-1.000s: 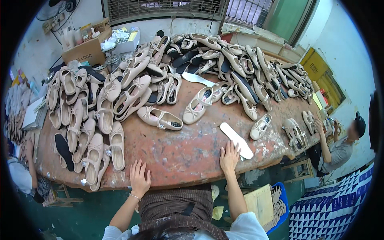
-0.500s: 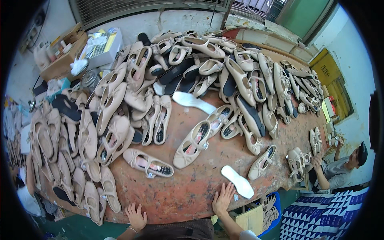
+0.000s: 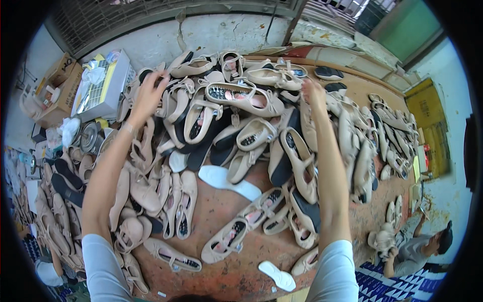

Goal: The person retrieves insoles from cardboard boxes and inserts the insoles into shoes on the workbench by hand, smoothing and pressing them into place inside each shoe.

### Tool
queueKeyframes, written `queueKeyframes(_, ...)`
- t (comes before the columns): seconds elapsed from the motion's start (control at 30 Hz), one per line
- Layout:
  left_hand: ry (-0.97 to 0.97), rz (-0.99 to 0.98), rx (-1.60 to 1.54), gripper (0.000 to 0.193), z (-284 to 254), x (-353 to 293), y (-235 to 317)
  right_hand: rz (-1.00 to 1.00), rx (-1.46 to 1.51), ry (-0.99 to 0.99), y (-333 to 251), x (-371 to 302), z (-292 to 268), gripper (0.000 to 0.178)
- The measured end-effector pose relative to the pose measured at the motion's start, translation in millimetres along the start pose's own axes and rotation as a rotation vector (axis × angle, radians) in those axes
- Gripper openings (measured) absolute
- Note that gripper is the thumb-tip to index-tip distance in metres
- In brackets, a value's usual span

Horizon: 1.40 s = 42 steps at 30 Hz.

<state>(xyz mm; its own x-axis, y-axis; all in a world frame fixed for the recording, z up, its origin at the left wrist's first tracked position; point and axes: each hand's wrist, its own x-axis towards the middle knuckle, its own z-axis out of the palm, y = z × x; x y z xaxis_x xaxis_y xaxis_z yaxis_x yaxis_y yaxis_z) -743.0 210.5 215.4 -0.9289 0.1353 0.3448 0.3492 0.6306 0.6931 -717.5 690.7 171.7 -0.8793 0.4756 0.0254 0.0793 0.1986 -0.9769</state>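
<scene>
Both my arms stretch far across a large heap of beige Mary Jane shoes with dark soles. My left hand (image 3: 149, 95) is over the heap's back left, its fingers curved and apart with nothing seen in them. At the back right, my right hand (image 3: 314, 94) reaches in among the shoes; its fingers are blurred and partly hidden. Between my hands, a beige shoe (image 3: 243, 97) lies on top with its patterned insole facing up. In front of the heap are a white insole (image 3: 229, 183), a strapped shoe (image 3: 225, 240) and another white insole (image 3: 276, 276).
The worn reddish table (image 3: 216, 279) carries the heap. At the back left stand a white box (image 3: 103, 85), a cardboard box (image 3: 60, 93) and a glass jar (image 3: 90, 137). More shoes (image 3: 392, 126) are piled along the right side. A co-worker (image 3: 420, 251) sits at the right edge holding shoes.
My hands have left the table's near edge and reached forward to the far side of the shoe heap. The view has shifted along with my head.
</scene>
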Motion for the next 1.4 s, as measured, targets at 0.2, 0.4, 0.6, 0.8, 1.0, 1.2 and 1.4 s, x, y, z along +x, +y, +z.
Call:
queueKeyframes(0.2,-0.296,-0.092,-0.057,0.071,130,168,-102,-0.389,-0.785,-0.055,102,165,51,0.065)
queueKeyframes(0.4,-0.869,-0.326,-0.413,0.067,178,243,-174,-0.296,-0.422,-0.896,109,254,71,0.076)
queueKeyframes(0.6,-0.652,0.106,0.534,0.060,179,241,-127,-0.339,-0.702,-1.052,77,263,86,0.074)
queueKeyframes(0.8,-0.614,0.141,0.438,0.064,186,211,-113,-0.279,-0.760,-0.939,77,224,82,0.062)
queueKeyframes(1.0,-0.747,-0.056,0.002,0.070,179,184,-109,-0.206,-0.780,-0.886,82,196,74,0.051)
queueKeyframes(1.2,-0.931,-0.330,-0.344,0.067,176,146,-119,-0.112,-0.612,-0.962,58,134,84,0.042)
queueKeyframes(1.4,-1.206,-0.455,-0.482,0.067,131,66,-87,-0.048,-0.486,-0.931,17,-14,89,0.032)
